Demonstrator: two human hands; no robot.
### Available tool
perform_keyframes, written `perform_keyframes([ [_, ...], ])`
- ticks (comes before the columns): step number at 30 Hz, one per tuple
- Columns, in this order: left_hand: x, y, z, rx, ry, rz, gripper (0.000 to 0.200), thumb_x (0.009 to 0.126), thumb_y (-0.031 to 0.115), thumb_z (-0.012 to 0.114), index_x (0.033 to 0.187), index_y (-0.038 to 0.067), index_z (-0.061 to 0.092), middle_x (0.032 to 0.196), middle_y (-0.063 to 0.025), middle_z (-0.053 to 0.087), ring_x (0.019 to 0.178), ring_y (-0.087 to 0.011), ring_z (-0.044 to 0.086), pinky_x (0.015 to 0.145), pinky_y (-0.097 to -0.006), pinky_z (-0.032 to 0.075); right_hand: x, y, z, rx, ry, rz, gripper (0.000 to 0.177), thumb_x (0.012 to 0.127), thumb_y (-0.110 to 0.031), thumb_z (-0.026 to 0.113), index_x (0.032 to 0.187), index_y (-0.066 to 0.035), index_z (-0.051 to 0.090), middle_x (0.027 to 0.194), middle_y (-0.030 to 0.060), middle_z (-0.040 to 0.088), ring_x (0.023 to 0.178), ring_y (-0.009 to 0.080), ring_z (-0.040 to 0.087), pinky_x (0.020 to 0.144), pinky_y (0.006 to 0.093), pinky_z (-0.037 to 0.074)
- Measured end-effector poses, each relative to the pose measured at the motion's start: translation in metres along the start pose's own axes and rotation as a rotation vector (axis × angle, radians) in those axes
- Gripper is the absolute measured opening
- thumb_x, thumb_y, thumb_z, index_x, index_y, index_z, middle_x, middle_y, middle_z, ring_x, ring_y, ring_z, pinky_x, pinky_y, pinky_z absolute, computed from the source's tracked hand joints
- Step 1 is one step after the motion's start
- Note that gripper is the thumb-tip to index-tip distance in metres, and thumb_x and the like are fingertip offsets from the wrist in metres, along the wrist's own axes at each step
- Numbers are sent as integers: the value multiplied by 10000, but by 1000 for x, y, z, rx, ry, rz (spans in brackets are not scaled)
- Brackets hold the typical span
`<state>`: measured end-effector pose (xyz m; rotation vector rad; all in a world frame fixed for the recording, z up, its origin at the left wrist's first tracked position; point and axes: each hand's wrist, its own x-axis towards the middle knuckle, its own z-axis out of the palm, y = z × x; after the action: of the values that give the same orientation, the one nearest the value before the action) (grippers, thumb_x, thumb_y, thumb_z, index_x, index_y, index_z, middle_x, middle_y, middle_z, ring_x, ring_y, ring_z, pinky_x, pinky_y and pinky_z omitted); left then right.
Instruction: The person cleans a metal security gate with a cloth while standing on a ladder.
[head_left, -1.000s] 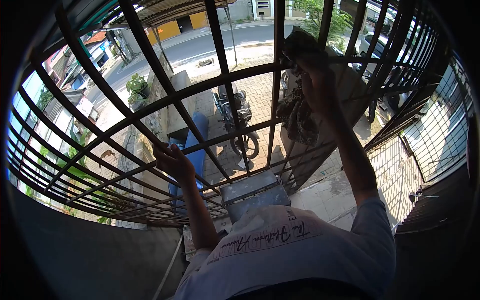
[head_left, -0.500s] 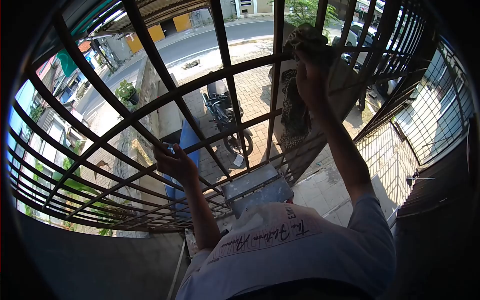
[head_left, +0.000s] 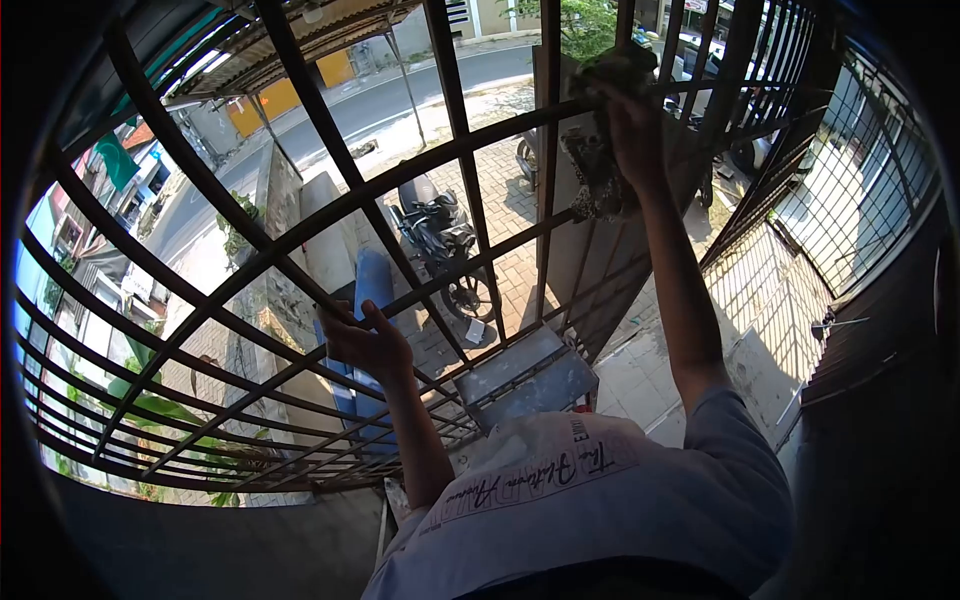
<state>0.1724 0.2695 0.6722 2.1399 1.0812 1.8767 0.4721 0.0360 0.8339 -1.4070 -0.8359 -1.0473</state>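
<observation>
A dark metal grille [head_left: 375,190] of crossing bars fills the space before me. My right hand [head_left: 635,135] is raised at the upper right, closed on a dark spotted cloth [head_left: 598,180]. The cloth is bunched against the bars above the fingers, and part of it hangs below the horizontal bar. Lower on the left, my left hand [head_left: 370,345] has its fingers hooked around a slanting bar, with the thumb raised apart from it. The far side of those fingers is partly hidden.
Beyond the grille stand a parked motorcycle [head_left: 440,235] on paving, a blue cylindrical object [head_left: 373,290] and a road [head_left: 400,100]. A grey box-like surface [head_left: 525,375] sits low in front of my chest. A mesh panel [head_left: 880,180] rises at the right.
My right hand has shifted slightly up with the cloth, which hangs shorter and more bunched. The left thumb has lifted away from the bar. The view has shifted slightly.
</observation>
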Motion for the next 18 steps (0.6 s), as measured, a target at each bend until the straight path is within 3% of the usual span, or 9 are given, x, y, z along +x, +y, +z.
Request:
perform_keyframes([
  [2,0,-2,-1,1,8,27,782,934,622,373,1261,-88,397,957,-181,533,889,-353,560,793,-480,440,-14,-1,9,-94,-304,-162,349,923,-23,459,1229,-88,616,1083,100,671,895,138,651,805,284,496],
  [3,1,-2,-1,-4,8,29,779,934,620,376,1258,-89,399,941,-175,534,873,-349,562,776,-474,447,-7,-5,7,-104,-290,-170,349,923,-23,459,1229,-88,616,1083,100,671,895,138,651,805,284,496],
  [6,1,-2,0,-28,-7,46,770,936,613,383,1251,-89,403,898,-155,537,814,-335,566,732,-452,462,-4,-8,-1,-41,-290,-29,345,841,-34,566,1178,-79,628,1122,176,617,1052,323,590,929,396,446],
  [8,-2,-5,-1,-1,-99,-38,696,966,558,346,1357,-18,336,1035,-116,542,965,-284,543,891,-424,342,-11,3,12,-331,-119,-327,384,817,-42,598,1199,-74,602,1180,174,579,1143,342,526,984,419,398],
  [9,-2,-6,0,-10,-101,-32,696,966,558,346,1357,-18,336,1035,-116,542,965,-284,543,891,-424,342,-11,-3,9,-276,-124,-319,406,818,-43,605,1221,-77,576,1180,176,577,1166,364,502,1017,459,362],
  [11,0,-6,4,-10,21,55,740,948,578,395,1268,-89,384,858,-139,515,753,-317,557,702,-439,457,-21,4,17,-177,-41,-232,391,817,-37,601,1206,-75,580,1179,176,573,1174,365,492,1027,467,346],
  [13,1,-7,2,-10,0,52,745,947,578,398,1277,-90,376,866,-145,512,765,-318,554,699,-441,456,-33,2,23,-67,29,-140,377,816,-31,596,1190,-73,584,1179,176,570,1182,367,482,1037,474,329],
  [16,-1,-9,5,5,-8,45,757,944,583,400,1285,-91,370,891,-155,510,808,-319,549,706,-442,453,-39,-9,27,-275,-45,-213,356,847,-59,597,1202,-49,577,1188,174,572,1220,347,476,1048,437,335],
  [18,-2,-9,3,19,-4,50,762,942,589,400,1284,-91,372,909,-160,511,838,-319,545,716,-440,451,-30,-6,7,-277,-227,-317,311,840,-48,602,1151,-54,598,1167,167,582,1185,351,499,1038,432,345],
])
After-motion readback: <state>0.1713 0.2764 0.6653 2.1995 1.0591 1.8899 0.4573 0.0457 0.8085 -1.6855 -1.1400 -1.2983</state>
